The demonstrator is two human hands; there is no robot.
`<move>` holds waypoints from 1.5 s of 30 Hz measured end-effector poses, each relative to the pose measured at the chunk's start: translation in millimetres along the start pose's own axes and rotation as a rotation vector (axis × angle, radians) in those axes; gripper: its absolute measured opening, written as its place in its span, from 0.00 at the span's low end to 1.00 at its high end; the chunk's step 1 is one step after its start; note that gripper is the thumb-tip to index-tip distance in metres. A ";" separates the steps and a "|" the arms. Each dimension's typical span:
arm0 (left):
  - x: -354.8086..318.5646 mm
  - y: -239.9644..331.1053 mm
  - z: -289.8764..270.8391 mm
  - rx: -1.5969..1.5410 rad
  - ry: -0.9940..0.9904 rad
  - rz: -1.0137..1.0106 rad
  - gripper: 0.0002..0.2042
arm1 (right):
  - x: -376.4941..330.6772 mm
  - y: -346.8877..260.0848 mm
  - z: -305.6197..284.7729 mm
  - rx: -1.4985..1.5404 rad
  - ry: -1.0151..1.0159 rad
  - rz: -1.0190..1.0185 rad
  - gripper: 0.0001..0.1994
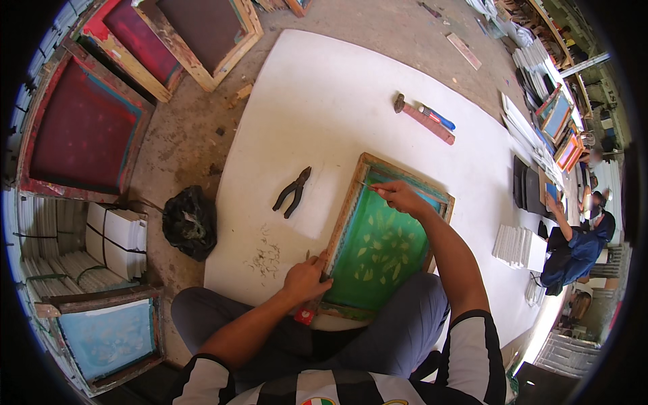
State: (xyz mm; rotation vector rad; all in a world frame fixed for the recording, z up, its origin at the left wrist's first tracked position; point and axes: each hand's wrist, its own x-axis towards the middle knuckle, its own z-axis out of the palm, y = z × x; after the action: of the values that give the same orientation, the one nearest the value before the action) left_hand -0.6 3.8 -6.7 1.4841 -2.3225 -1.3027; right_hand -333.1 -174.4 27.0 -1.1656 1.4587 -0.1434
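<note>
As our left hand (305, 278) curls, grip unclear, against the rectangular green-meshed wooden frame (385, 236) by our knees, our right hand (399, 198) pinches a slim, pointed tool (366, 184); we're seemingly working an edge; next calls for steadiness.

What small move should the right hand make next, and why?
Perhaps the right hand should draw the thin tool along the left side of the wooden frame, because the tool points at that side and the left hand seems to rest there.
</note>
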 end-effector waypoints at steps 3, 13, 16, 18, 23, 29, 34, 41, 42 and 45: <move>0.1 -1.5 2.7 0.002 0.011 0.011 0.43 | -8.1 -3.7 3.0 0.199 -0.041 0.126 0.19; -0.3 0.4 1.5 -0.001 0.002 -0.005 0.43 | -25.7 -7.9 13.6 -0.819 0.476 -0.321 0.17; 0.2 1.1 0.3 0.009 -0.016 -0.011 0.44 | -29.9 -16.8 18.2 -0.909 0.505 -0.252 0.17; 0.6 1.5 -0.1 0.008 -0.024 -0.016 0.44 | -31.0 -20.1 20.3 -0.942 0.505 -0.240 0.16; 0.5 1.0 0.2 -0.002 -0.024 -0.014 0.43 | -32.3 -26.3 25.7 -0.980 0.499 -0.224 0.17; -0.3 4.5 -4.7 0.006 -0.044 -0.033 0.42 | -38.1 -43.5 37.0 -1.130 0.502 -0.186 0.17; -0.3 3.1 -1.6 0.019 -0.018 -0.007 0.42 | -31.6 -45.5 67.6 -1.348 0.551 -0.103 0.19; 0.1 -0.2 3.3 0.022 0.000 0.009 0.42 | -37.9 -53.4 42.4 -1.120 0.367 -0.070 0.20; -0.2 0.3 2.8 0.025 -0.002 0.006 0.42 | -37.5 -50.5 40.4 -1.100 0.370 -0.086 0.20; -0.7 2.9 -0.2 0.031 -0.008 0.001 0.42 | -27.7 -28.6 30.8 -0.954 0.379 -0.182 0.19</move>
State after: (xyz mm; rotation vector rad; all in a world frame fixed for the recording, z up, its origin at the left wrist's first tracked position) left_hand -2.1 4.7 -4.3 1.4887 -2.3592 -1.2802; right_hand -298.1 -153.0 56.2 -2.1303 1.8101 0.2564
